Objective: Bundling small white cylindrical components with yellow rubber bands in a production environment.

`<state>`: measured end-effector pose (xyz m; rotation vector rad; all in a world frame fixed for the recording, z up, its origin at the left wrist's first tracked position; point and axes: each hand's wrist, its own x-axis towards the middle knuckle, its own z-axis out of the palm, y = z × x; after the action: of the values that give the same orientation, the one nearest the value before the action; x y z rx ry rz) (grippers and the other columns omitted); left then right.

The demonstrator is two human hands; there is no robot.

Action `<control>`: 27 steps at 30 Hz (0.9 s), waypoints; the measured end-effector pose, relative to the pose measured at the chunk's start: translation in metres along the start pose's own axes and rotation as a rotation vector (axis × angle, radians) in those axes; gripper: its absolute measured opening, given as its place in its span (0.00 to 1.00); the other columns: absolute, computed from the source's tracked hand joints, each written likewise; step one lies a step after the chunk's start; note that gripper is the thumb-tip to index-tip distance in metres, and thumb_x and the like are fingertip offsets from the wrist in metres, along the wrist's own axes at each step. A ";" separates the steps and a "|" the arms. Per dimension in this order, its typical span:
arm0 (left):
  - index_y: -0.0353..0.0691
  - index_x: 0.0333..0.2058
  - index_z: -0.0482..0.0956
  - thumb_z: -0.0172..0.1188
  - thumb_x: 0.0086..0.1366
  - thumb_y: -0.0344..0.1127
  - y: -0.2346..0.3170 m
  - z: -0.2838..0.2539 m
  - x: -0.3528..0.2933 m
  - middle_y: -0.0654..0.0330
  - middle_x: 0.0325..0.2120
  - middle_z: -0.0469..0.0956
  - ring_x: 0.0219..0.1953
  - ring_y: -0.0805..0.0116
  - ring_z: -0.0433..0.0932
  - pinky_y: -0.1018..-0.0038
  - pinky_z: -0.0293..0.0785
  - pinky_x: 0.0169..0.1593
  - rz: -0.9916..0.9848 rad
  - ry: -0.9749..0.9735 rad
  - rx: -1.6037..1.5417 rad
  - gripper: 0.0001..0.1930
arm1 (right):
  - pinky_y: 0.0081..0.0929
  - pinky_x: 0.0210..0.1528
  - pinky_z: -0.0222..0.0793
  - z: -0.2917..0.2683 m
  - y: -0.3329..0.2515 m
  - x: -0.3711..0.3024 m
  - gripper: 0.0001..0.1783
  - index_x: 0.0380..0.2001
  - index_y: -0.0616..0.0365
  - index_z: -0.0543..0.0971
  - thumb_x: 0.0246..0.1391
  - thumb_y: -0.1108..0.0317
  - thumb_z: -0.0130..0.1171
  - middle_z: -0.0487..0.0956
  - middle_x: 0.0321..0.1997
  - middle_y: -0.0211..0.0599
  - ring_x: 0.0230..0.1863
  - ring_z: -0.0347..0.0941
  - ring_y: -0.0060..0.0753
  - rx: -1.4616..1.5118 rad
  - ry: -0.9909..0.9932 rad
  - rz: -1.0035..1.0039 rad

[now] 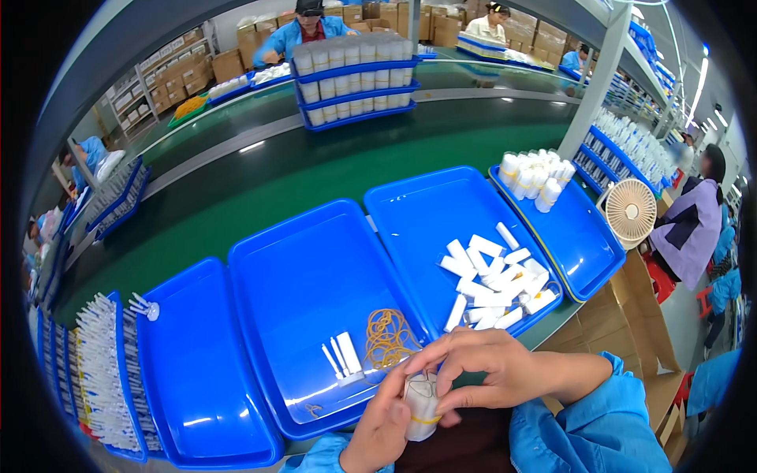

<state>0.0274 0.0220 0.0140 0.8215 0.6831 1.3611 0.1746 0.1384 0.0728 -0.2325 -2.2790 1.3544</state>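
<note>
In front of my body at the lower middle, my left hand is closed round a bundle of white pieces in clear plastic, circled by a yellow rubber band. My right hand reaches over from the right, its fingers bent and its thumb against the bundle's upper side. Just left of the hands, a heap of loose rubber bands lies in a blue tray. Several slim white pieces lie beside it. A further blue tray holds a pile of white rolled pieces.
Banded white bundles stand in the right tray, near a beige fan. At left are another blue tray and racks of thin white parts. Stacked trays stand across the green conveyor. A cardboard box sits at right.
</note>
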 end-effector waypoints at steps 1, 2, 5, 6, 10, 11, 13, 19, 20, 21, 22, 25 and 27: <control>0.30 0.57 0.51 0.41 0.66 0.53 0.001 -0.003 -0.002 0.54 0.38 0.71 0.34 0.68 0.74 0.75 0.70 0.39 -0.006 0.013 -0.019 0.32 | 0.28 0.41 0.67 0.002 0.002 0.000 0.07 0.23 0.55 0.76 0.43 0.70 0.66 0.76 0.48 0.44 0.47 0.74 0.36 -0.025 -0.003 -0.012; 0.30 0.54 0.57 0.43 0.67 0.49 0.005 -0.005 -0.002 0.56 0.35 0.71 0.31 0.70 0.73 0.76 0.70 0.36 -0.013 0.025 -0.039 0.27 | 0.28 0.41 0.65 0.005 0.003 0.000 0.06 0.23 0.54 0.76 0.44 0.70 0.65 0.76 0.48 0.44 0.46 0.74 0.35 -0.050 -0.005 -0.023; 0.30 0.55 0.59 0.40 0.67 0.54 0.000 -0.013 -0.005 0.55 0.34 0.73 0.29 0.72 0.74 0.78 0.70 0.34 0.066 0.047 0.233 0.31 | 0.27 0.40 0.62 0.014 0.009 -0.003 0.05 0.22 0.54 0.77 0.45 0.69 0.64 0.76 0.48 0.41 0.45 0.75 0.32 -0.038 0.026 -0.011; 0.29 0.55 0.60 0.40 0.67 0.53 -0.001 -0.012 -0.005 0.55 0.34 0.74 0.30 0.72 0.75 0.78 0.70 0.34 0.115 0.067 0.302 0.31 | 0.28 0.40 0.63 0.014 0.008 -0.003 0.05 0.23 0.54 0.76 0.45 0.69 0.63 0.76 0.48 0.39 0.43 0.74 0.33 -0.027 0.012 0.013; 0.25 0.55 0.57 0.39 0.65 0.58 -0.008 -0.016 -0.005 0.51 0.38 0.73 0.27 0.72 0.73 0.79 0.70 0.29 0.174 0.105 0.451 0.37 | 0.30 0.42 0.65 0.011 0.006 0.002 0.06 0.23 0.55 0.73 0.45 0.71 0.62 0.75 0.49 0.36 0.40 0.74 0.38 0.000 -0.043 0.055; 0.25 0.54 0.58 0.39 0.65 0.58 -0.009 -0.016 -0.005 0.52 0.37 0.73 0.27 0.72 0.74 0.79 0.70 0.29 0.197 0.106 0.484 0.36 | 0.30 0.43 0.66 0.011 0.005 0.004 0.06 0.22 0.56 0.73 0.45 0.71 0.62 0.75 0.49 0.37 0.41 0.74 0.39 0.003 -0.059 0.052; 0.24 0.53 0.60 0.39 0.65 0.57 -0.009 -0.018 -0.003 0.53 0.34 0.74 0.27 0.72 0.74 0.79 0.70 0.30 0.248 0.105 0.551 0.35 | 0.30 0.44 0.67 0.014 0.002 0.002 0.07 0.22 0.56 0.72 0.45 0.72 0.61 0.75 0.50 0.38 0.43 0.73 0.40 0.061 -0.036 0.104; 0.24 0.51 0.61 0.38 0.65 0.60 -0.002 -0.013 -0.002 0.55 0.30 0.75 0.28 0.72 0.76 0.80 0.70 0.31 0.307 0.111 0.600 0.37 | 0.31 0.46 0.68 0.018 0.000 0.001 0.08 0.23 0.58 0.70 0.45 0.74 0.61 0.74 0.49 0.40 0.46 0.73 0.41 0.099 -0.002 0.056; 0.23 0.51 0.62 0.38 0.64 0.60 -0.004 -0.013 -0.002 0.55 0.30 0.75 0.28 0.72 0.76 0.80 0.70 0.31 0.329 0.122 0.614 0.37 | 0.31 0.46 0.68 0.019 0.001 0.001 0.08 0.23 0.58 0.70 0.45 0.74 0.61 0.74 0.49 0.41 0.46 0.72 0.41 0.106 0.002 0.047; 0.23 0.51 0.62 0.37 0.64 0.61 -0.007 -0.014 -0.001 0.54 0.30 0.75 0.28 0.72 0.76 0.80 0.70 0.30 0.358 0.134 0.638 0.38 | 0.32 0.46 0.68 0.018 0.002 0.002 0.08 0.23 0.58 0.70 0.45 0.74 0.61 0.74 0.48 0.41 0.46 0.72 0.42 0.104 -0.002 0.036; 0.23 0.51 0.62 0.37 0.64 0.61 -0.009 -0.015 -0.001 0.54 0.30 0.75 0.27 0.72 0.75 0.80 0.70 0.30 0.387 0.145 0.662 0.38 | 0.32 0.46 0.68 0.017 0.002 0.004 0.08 0.23 0.59 0.70 0.45 0.73 0.61 0.74 0.48 0.41 0.47 0.72 0.42 0.102 -0.005 0.025; 0.24 0.53 0.58 0.36 0.64 0.61 -0.003 -0.015 -0.001 0.51 0.30 0.74 0.25 0.70 0.75 0.79 0.70 0.27 0.231 0.079 0.440 0.39 | 0.31 0.45 0.68 0.016 0.008 0.008 0.09 0.24 0.58 0.70 0.45 0.72 0.62 0.74 0.47 0.40 0.46 0.72 0.40 0.086 -0.024 0.015; 0.25 0.55 0.54 0.35 0.64 0.61 0.001 -0.013 0.000 0.51 0.30 0.74 0.24 0.69 0.74 0.78 0.70 0.25 0.075 0.068 0.201 0.39 | 0.30 0.45 0.67 0.015 0.009 0.011 0.11 0.28 0.58 0.71 0.45 0.70 0.63 0.74 0.47 0.41 0.46 0.72 0.38 0.099 -0.039 0.057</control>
<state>0.0159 0.0230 0.0079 0.9722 0.8604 1.4087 0.1575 0.1354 0.0628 -0.2421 -2.2451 1.5083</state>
